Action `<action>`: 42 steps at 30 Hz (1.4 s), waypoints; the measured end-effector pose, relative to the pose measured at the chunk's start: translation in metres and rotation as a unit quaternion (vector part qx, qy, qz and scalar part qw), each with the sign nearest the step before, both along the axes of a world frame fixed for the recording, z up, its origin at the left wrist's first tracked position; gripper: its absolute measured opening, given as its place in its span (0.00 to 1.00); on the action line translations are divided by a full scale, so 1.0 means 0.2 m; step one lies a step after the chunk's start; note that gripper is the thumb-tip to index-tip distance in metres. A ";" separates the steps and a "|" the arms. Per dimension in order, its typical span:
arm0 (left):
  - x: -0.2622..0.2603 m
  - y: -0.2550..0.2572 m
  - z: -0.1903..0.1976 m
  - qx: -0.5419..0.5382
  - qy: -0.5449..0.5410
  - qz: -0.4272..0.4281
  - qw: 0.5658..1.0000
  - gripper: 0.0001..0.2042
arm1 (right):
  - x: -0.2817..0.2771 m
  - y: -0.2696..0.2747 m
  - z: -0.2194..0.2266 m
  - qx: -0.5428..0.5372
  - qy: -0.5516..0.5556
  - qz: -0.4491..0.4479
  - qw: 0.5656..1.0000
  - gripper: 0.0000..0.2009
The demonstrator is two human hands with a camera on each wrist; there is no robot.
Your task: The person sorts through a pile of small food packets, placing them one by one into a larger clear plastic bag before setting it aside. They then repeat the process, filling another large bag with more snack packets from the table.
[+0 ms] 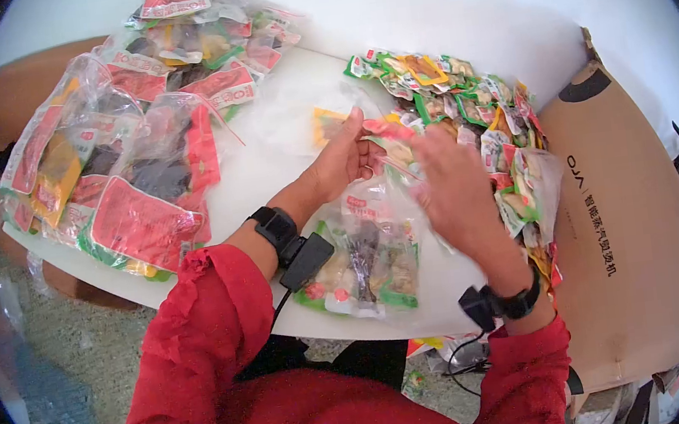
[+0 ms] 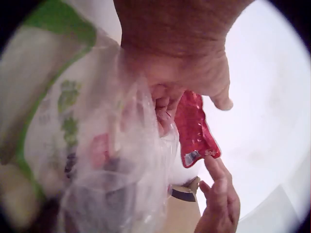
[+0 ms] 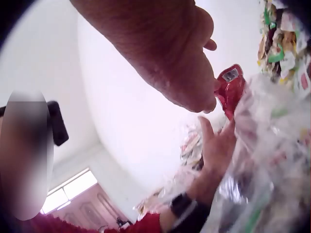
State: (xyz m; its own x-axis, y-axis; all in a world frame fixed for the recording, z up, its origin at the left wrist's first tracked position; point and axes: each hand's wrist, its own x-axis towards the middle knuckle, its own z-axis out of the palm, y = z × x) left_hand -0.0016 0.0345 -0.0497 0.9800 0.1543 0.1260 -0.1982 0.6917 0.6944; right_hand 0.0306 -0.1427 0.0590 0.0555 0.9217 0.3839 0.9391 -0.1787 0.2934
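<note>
My left hand (image 1: 342,157) has its fingers curled around the lower end of a shiny red sachet (image 2: 194,126). Clear plastic at the top of a filled bag (image 1: 364,247) bunches against those same fingers. That bag, with green edging and several small packets inside, slopes down over the front of the white table (image 1: 245,193). Across from it, my right hand (image 1: 458,186) is blurred in the head view. In the left wrist view its extended fingertip (image 2: 212,160) touches the sachet's far corner, the thumb standing apart.
Filled clear bags (image 1: 147,213) with red labels are heaped along the table's left side. Many small green and white food packets (image 1: 469,97) pile up at the back right. A yellow packet (image 1: 328,125) lies behind my left hand. A large cardboard box (image 1: 621,222) stands at the right.
</note>
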 end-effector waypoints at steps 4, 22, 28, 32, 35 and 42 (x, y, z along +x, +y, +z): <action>0.02 0.01 -0.05 0.029 0.027 0.025 0.999 0.13 | -0.16 -0.04 -0.10 -0.092 0.023 0.040 0.995 0.21; -0.03 -0.13 0.01 0.076 0.029 -0.015 0.997 0.19 | 0.22 0.11 -0.44 0.283 0.786 0.049 0.548 0.10; -0.04 -0.17 0.03 0.216 0.049 -0.032 0.975 0.17 | 0.26 0.12 -0.51 0.398 0.766 0.090 0.497 0.11; -0.04 -0.14 -0.02 0.276 0.109 -0.059 0.953 0.14 | 0.29 0.09 -0.52 0.426 0.751 0.060 0.501 0.11; -0.05 -0.18 -0.01 0.272 0.131 -0.026 0.953 0.11 | 0.28 0.09 -0.51 0.417 0.780 0.085 0.458 0.11; -0.03 -0.17 -0.01 0.246 0.130 0.039 0.960 0.08 | 0.30 0.09 -0.56 0.338 0.768 0.107 0.533 0.10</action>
State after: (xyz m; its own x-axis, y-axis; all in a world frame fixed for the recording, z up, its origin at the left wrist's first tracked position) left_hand -0.0078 -0.0004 -0.0526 0.9759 0.2138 -0.0443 -0.0125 0.2572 0.9663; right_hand 0.0901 -0.1240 -0.0533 0.7044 0.6495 0.2863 -0.0012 0.4044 -0.9146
